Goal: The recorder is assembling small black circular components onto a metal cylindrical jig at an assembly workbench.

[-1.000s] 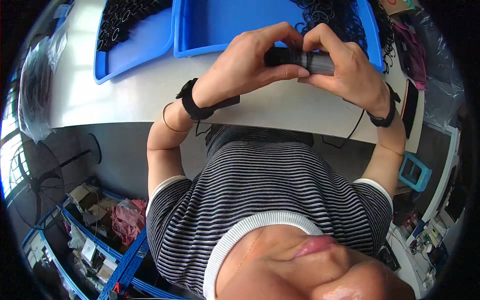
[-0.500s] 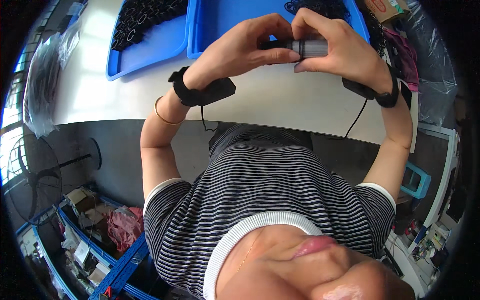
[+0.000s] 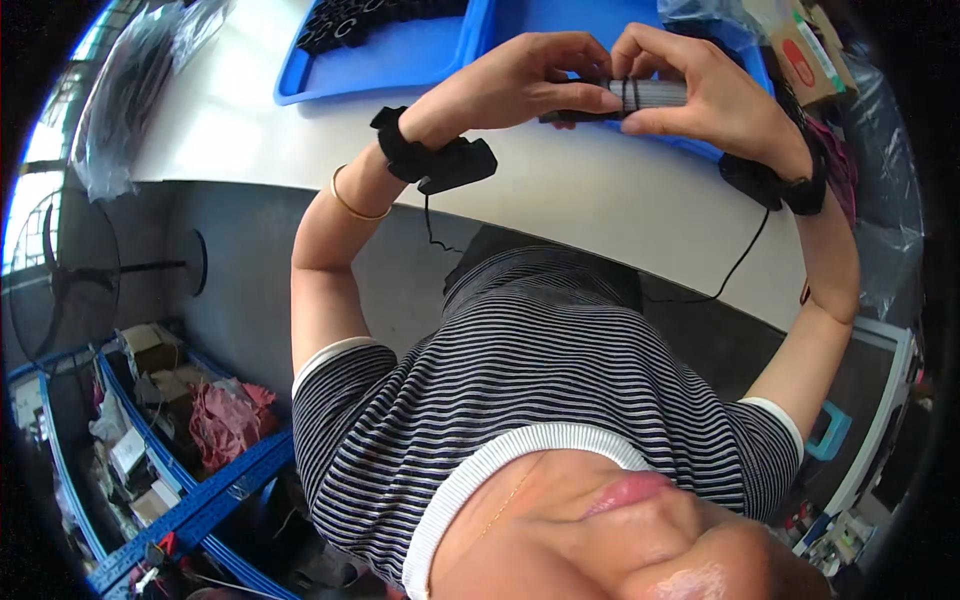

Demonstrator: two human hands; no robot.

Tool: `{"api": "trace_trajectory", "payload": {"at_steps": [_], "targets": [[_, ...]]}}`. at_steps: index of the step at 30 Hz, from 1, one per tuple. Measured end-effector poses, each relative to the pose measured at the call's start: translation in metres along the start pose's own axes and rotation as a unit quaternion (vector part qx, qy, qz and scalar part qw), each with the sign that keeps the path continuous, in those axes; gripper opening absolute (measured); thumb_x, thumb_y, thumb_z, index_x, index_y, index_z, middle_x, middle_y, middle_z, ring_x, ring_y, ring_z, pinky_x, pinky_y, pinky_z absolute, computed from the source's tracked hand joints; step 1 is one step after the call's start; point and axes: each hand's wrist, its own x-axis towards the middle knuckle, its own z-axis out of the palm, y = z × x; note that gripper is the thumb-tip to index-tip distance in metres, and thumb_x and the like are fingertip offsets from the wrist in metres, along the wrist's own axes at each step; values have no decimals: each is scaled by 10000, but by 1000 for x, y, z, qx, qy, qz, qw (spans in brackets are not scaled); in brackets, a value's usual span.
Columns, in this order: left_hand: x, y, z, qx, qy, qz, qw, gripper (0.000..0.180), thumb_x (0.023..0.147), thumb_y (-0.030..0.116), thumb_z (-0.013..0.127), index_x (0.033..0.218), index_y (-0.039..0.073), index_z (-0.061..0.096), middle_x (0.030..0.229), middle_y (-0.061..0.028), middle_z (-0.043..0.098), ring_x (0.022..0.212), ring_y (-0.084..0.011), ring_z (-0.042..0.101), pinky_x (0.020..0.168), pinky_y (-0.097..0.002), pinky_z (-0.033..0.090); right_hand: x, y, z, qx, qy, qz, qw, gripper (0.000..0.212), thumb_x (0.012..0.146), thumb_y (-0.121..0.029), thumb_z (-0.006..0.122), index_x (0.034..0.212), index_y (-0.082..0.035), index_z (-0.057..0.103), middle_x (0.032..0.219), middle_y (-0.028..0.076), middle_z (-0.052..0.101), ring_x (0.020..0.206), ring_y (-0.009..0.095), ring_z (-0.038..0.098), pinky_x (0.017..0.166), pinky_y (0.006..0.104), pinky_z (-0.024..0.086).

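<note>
Both blue trays [image 3: 390, 62] had shifted rightward and upward in the head view since the earlier frame. Black rings [image 3: 360, 12] filled part of the left one; a cardboard box [image 3: 805, 62] sat beyond the right hand [image 3: 728, 100], which gripped the grey end of a cylinder [image 3: 660, 94]. Curled around its dark end, the left hand [image 3: 510, 85] kept its thumb beside a black band [image 3: 631, 96]. Black devices [image 3: 458, 166] were strapped at both wrists, above a white table [image 3: 570, 190]. Leftward, a fan [image 3: 66, 275] showed.

We see daylight from a window [image 3: 42, 130] left of the left hand [image 3: 525, 85], glare on the tabletop [image 3: 225, 120] between, bent edges.
</note>
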Motion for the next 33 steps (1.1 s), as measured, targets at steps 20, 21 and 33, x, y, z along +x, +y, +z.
{"api": "trace_trajectory", "payload": {"at_steps": [20, 21, 33], "targets": [[-47, -11, -14, -40, 111, 5, 993, 368, 1015, 346, 683, 1252, 70, 626, 937, -1, 691, 748, -66, 638, 694, -216, 530, 45, -3, 10, 235, -81, 121, 961, 344, 932, -196, 746, 1177, -45, 557, 887, 35, 626, 719, 98, 650, 649, 253, 563], [-49, -14, -15, -41, 116, 4, 992, 368, 1015, 346, 683, 1252, 70, 626, 937, -1, 691, 748, -66, 638, 694, -216, 530, 46, -2, 14, 235, -85, 119, 961, 344, 932, -196, 746, 1177, -45, 557, 887, 35, 626, 719, 98, 650, 649, 253, 563], [-65, -2, -101, 18, 115, 7, 993, 279, 1015, 82, 668, 1256, 42, 533, 1035, -43, 652, 897, -88, 600, 731, -240, 512, 143, -51, -15, -24, -58, 47, 997, 328, 859, -166, 788, 1107, 26, 694, 794, 74, 684, 709, 123, 666, 605, 272, 531]]}}
